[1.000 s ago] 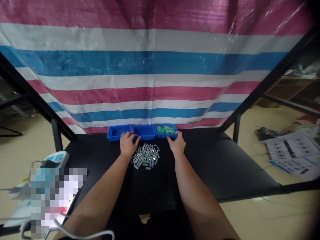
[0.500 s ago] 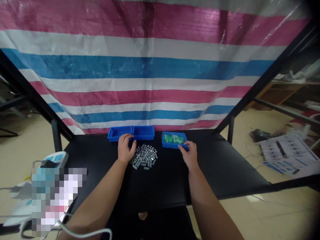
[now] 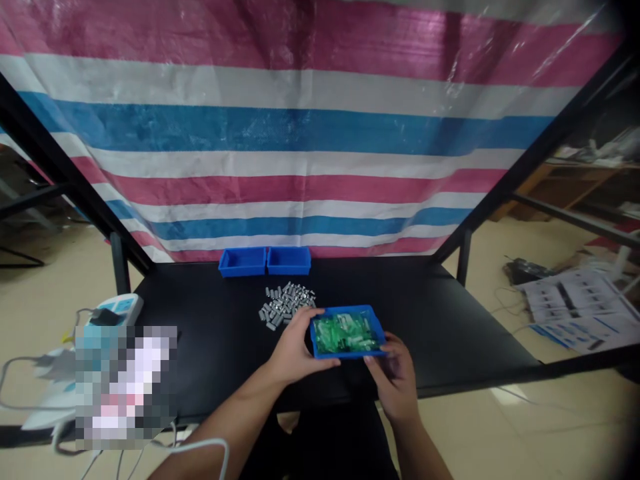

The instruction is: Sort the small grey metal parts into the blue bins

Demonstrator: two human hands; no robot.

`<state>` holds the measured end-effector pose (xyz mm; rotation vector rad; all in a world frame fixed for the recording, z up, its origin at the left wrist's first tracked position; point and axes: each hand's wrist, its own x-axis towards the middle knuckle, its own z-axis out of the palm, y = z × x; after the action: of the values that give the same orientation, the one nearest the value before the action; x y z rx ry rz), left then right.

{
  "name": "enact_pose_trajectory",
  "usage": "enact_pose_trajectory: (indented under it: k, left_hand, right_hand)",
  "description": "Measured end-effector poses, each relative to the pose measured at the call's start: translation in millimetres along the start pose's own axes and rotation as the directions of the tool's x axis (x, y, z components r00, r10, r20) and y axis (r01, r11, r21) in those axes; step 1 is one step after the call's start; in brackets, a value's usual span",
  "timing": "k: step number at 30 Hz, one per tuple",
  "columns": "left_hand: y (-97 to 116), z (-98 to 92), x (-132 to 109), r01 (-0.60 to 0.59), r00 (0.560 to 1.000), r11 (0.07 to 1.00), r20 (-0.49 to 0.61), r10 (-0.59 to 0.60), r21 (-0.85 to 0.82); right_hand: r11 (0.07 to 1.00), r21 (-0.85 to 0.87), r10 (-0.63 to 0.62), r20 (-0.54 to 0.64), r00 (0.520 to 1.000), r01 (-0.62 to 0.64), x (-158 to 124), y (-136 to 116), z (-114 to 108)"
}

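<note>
A blue plastic bin (image 3: pixel 327 357) filled with small green packets (image 3: pixel 346 331) is between my two hands near the front of the black table. My left hand (image 3: pixel 295 350) grips its left end, thumb along the front wall and fingers at the back corner. At the right front corner, my right hand (image 3: pixel 397 377) is closed on the bin, fingers partly hidden behind and beneath it. Just behind my left hand lies a loose pile of small grey metal cylinders (image 3: pixel 286 303), partly covered by that hand.
Two more blue bins (image 3: pixel 243 271) (image 3: pixel 289 270) stand side by side at the table's back edge. A striped plastic sheet (image 3: pixel 300 160) hangs behind the black table (image 3: pixel 210 320). A power strip (image 3: pixel 127 307) with cables and a blurred-out object sit at the left edge.
The bin of green packets has come from the back right toward me, held up closer. My left hand has moved from beside the metal pile to the bin's left end.
</note>
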<state>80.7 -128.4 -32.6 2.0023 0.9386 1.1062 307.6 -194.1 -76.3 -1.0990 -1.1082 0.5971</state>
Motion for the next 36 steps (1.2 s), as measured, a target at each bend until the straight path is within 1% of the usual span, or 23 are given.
enact_pose_trajectory:
  k: [2,3,4,6,8,9,10,12,14,16,18,20,22,23,26,28,31,34,36]
  left_hand:
    - [1.3,9.1,0.2,0.034,0.998,0.998,-0.054,-0.037,-0.051]
    - [1.7,15.2,0.0,0.053,0.996,0.995,-0.073,-0.059,-0.088]
    - [2.0,22.1,-0.4,0.071,0.993,0.989,-0.083,-0.082,-0.128]
    - [2.1,36.1,-1.8,0.094,0.991,0.975,-0.069,-0.110,-0.203]
    - [2.4,44.7,-3.3,0.090,0.994,0.968,-0.042,-0.103,-0.235]
    - [2.8,45.1,-3.8,0.079,0.996,0.973,-0.031,-0.088,-0.216]
    - [3.1,42.3,-4.2,0.064,0.997,0.984,-0.027,-0.070,-0.165]
    - [2.9,27.5,-4.0,0.037,0.999,0.999,-0.035,-0.036,0.020]
    - [-0.9,4.6,-3.0,0.048,0.996,0.971,-0.084,-0.029,0.236]
    - [-10.6,-19.8,-2.3,0.094,0.988,0.918,-0.147,-0.040,0.386]
    - [-25.8,-39.9,-3.0,0.165,0.979,0.858,-0.184,-0.085,0.486]
    - [-43.4,-52.4,-5.4,0.240,0.968,0.810,-0.190,-0.162,0.534]
    - [-58.6,-57.3,-8.5,0.291,0.957,0.787,-0.171,-0.236,0.543]
    - [-64.1,-57.4,-9.6,0.293,0.956,0.787,-0.152,-0.250,0.543]
    - [-71.9,-53.2,-10.3,0.258,0.965,0.794,-0.104,-0.241,0.550]
    - [-72.6,-50.2,-9.1,0.255,0.965,0.783,-0.102,-0.241,0.567]
    - [-73.2,-48.5,-7.9,0.262,0.963,0.768,-0.106,-0.247,0.584]
    - [-74.2,-50.1,-8.9,0.251,0.966,0.782,-0.097,-0.239,0.571]
    - [-74.0,-52.3,-10.2,0.247,0.967,0.794,-0.090,-0.237,0.556]
  right_hand:
    - [0.993,0.092,0.079,-0.086,0.993,-0.071,-2.2,-3.6,4.9]
    - [0.982,0.148,0.135,-0.098,0.986,-0.120,-1.5,-4.7,8.5]
    - [0.964,0.203,0.191,-0.074,0.979,-0.173,-0.3,-5.2,12.7]
    - [0.914,0.286,0.280,0.065,0.958,-0.286,2.0,-4.4,21.9]
    - [0.865,0.333,0.321,0.210,0.923,-0.376,3.7,-1.7,30.8]
    - [0.844,0.350,0.333,0.253,0.908,-0.406,4.7,0.1,34.8]
    - [0.825,0.370,0.343,0.271,0.899,-0.426,6.4,2.0,38.2]
    - [0.797,0.416,0.360,0.256,0.897,-0.438,12.7,5.9,43.4]
    - [0.788,0.450,0.365,0.209,0.907,-0.421,23.0,10.1,47.3]
    - [0.799,0.449,0.361,0.173,0.916,-0.400,35.2,15.1,50.8]
    - [0.826,0.415,0.351,0.153,0.924,-0.382,46.2,21.3,54.3]
    - [0.860,0.353,0.336,0.149,0.930,-0.368,54.5,27.9,57.6]
    - [0.899,0.266,0.316,0.157,0.936,-0.348,60.5,33.6,60.6]
    - [0.919,0.215,0.300,0.165,0.940,-0.331,63.2,35.7,62.2]
    - [0.974,0.065,0.197,0.220,0.955,-0.216,70.6,37.6,68.5]
    - [0.993,-0.008,0.112,0.284,0.952,-0.115,75.0,35.3,74.4]
    - [0.993,-0.121,0.037,0.355,0.934,0.006,80.4,28.6,83.9]
    - [0.963,-0.254,0.010,0.364,0.931,0.089,85.2,22.0,89.8]
    - [0.944,-0.302,-0.015,0.355,0.935,0.130,88.7,20.2,90.3]
